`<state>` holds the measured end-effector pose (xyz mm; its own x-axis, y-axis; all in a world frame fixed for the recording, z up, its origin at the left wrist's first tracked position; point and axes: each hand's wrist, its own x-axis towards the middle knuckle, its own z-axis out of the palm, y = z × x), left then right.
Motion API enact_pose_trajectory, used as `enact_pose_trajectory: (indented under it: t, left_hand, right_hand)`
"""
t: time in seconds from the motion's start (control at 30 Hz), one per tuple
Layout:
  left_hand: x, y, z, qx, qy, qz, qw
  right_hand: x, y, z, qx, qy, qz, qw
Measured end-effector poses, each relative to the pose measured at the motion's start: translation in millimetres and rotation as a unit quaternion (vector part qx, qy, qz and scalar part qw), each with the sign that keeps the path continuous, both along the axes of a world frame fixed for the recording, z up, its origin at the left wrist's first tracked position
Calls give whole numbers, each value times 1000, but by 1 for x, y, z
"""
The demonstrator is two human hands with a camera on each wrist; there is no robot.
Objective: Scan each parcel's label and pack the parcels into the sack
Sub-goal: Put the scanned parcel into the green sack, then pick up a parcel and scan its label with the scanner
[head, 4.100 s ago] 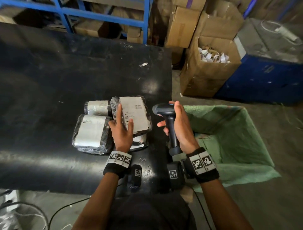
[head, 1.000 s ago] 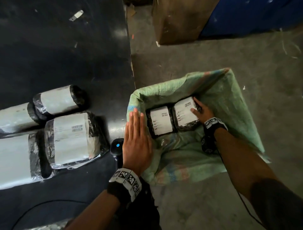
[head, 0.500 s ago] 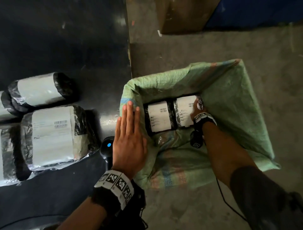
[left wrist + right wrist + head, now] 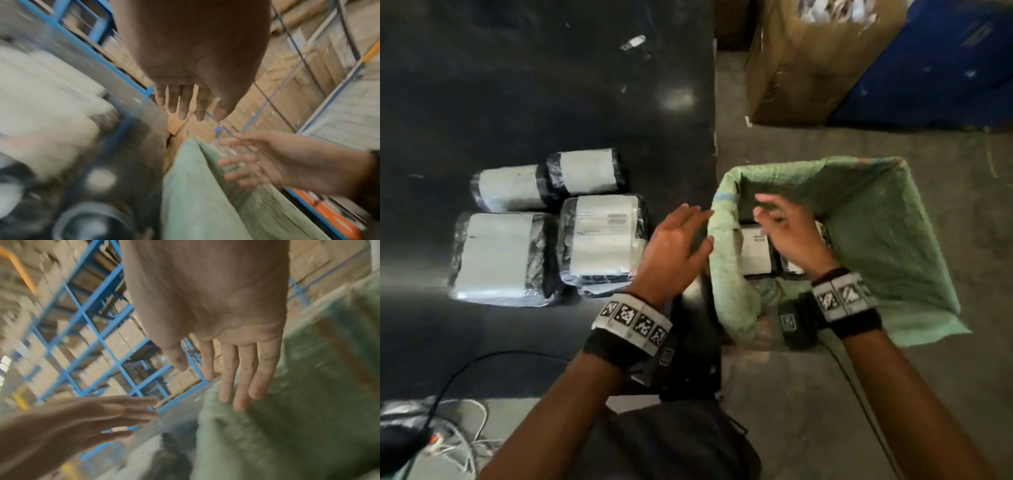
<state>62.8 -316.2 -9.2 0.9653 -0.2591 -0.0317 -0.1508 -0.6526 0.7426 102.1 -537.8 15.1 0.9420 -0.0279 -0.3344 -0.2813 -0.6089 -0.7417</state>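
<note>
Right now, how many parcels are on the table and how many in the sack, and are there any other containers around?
Parcels on the black table: 4
Parcels visible in the green sack: 2, the second mostly hidden by the right hand
Sacks: 1
Cardboard boxes: 1
Total: 8

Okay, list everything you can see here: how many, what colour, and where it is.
parcels: four, black wrap with white labels, on the table
packed parcels: two, black with white labels, in the sack
sack: one, green, open on the floor right of the table
table: one, black, left
carton: one, brown, on the floor beyond the sack
cables: black and white, floor, lower left
left hand: open, at the sack's left rim
right hand: open, above the packed parcels
</note>
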Motion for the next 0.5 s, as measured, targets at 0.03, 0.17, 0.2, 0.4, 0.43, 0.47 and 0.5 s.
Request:
enact_pose_trajectory:
  t: [0.03,0.17,0.2,0.4,0.43,0.47,0.5]
  left_hand:
    - [-5,24,7,-6,-23,25,999]
    - [-36,129,9,53,-70,131,987]
    - [-44,156,3,75,-68,162,982]
    - [-88,279,-50,156,26,287,945]
    - [-92,291,-57,147,49,289,945]
    - [-93,300,-61,134,68,291,945]
    - [-93,307,-65,120,81,293,945]
  right_hand:
    - [-18,23,8,23,-17,6,1000]
    - [-71,96,-3,-1,26,35,999]
    - [-79,109,-11,-15,49,45,998]
    - [-105,150,-49,-63,124,21,990]
    - [-109,153,-51,-62,130,3,990]
    - [-112,156,-56,-55,134,-17,989]
    - [-114,159,-58,-43,131,-34,990]
